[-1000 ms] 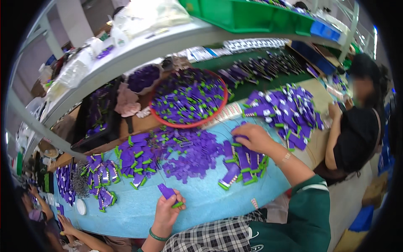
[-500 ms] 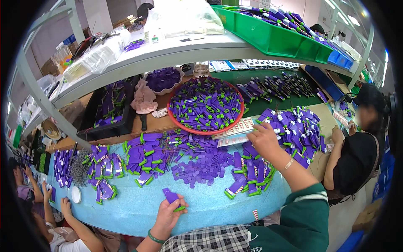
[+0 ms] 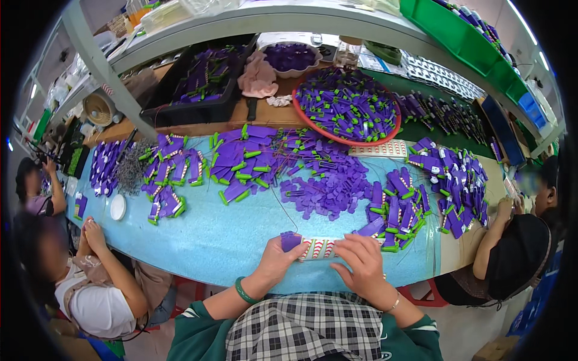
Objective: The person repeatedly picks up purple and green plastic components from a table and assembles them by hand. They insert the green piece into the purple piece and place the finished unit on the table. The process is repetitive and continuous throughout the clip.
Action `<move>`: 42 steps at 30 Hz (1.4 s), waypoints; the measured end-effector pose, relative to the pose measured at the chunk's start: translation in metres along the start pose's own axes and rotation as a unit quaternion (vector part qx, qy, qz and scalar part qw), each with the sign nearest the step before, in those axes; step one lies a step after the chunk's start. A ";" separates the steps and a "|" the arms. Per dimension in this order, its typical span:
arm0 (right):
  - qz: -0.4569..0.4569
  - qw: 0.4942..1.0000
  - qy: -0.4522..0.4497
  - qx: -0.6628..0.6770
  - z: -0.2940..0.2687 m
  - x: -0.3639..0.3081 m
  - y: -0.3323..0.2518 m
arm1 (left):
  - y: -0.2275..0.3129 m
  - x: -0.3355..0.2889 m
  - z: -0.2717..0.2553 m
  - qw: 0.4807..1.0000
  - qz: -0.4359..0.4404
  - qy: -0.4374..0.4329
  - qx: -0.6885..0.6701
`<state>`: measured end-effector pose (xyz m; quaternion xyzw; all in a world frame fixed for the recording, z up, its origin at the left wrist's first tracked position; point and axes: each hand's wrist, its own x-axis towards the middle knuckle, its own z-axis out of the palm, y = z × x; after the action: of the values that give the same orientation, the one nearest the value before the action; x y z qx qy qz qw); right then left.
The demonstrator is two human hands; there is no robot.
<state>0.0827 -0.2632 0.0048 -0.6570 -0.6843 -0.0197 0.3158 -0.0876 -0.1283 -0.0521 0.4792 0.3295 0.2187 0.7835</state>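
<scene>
My left hand is closed on a flat purple plastic piece, its thumb at the left end of a sticker sheet. The sheet is pale with red chevron stripes and lies level in front of my lap. Over its right part rests my right hand, fingers stretched across it and the thumb standing apart below. These fingers hide part of the sheet. Just beyond lie purple pieces with green ends and a heap of small purple tabs.
A red round basket full of purple-green pieces stands at the back, beside more sticker sheets. Further left are a black crate and a white lid. A shelf crosses above. Co-workers sit on both sides.
My right hand has come back from the sticker sheets by the basket, and a sheet now lies at my left hand. The purple piece in my left hand has turned. My view has shifted.
</scene>
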 end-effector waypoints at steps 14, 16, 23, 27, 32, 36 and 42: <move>0.015 0.991 -0.079 0.104 0.060 0.042 -0.005 | 0.004 -0.016 -0.016 0.990 0.115 0.001 0.078; 0.020 0.992 -0.075 0.098 0.059 0.040 -0.004 | 0.003 -0.016 -0.017 0.991 0.116 0.018 0.070; 0.012 0.995 -0.103 -0.006 0.025 0.021 0.019 | 0.016 -0.026 -0.018 0.988 0.131 0.075 0.040; 0.056 0.979 -0.187 -0.049 -0.027 0.000 0.042 | 0.013 -0.030 -0.026 0.990 0.103 0.089 0.017; 0.126 0.938 -0.263 -0.185 -0.058 0.001 0.046 | 0.010 -0.027 -0.030 0.991 0.072 0.091 0.062; 0.018 0.991 -0.086 0.096 -0.001 0.049 -0.001 | 0.013 -0.028 -0.018 0.996 0.035 0.051 0.065; -0.012 0.981 -0.119 0.154 0.053 0.062 -0.017 | 0.005 -0.036 -0.026 0.999 -0.040 0.015 -0.009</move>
<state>0.0500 -0.1869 -0.0021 -0.5899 -0.7199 0.1601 0.3288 -0.1313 -0.1338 -0.0447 0.4554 0.3583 0.1969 0.7909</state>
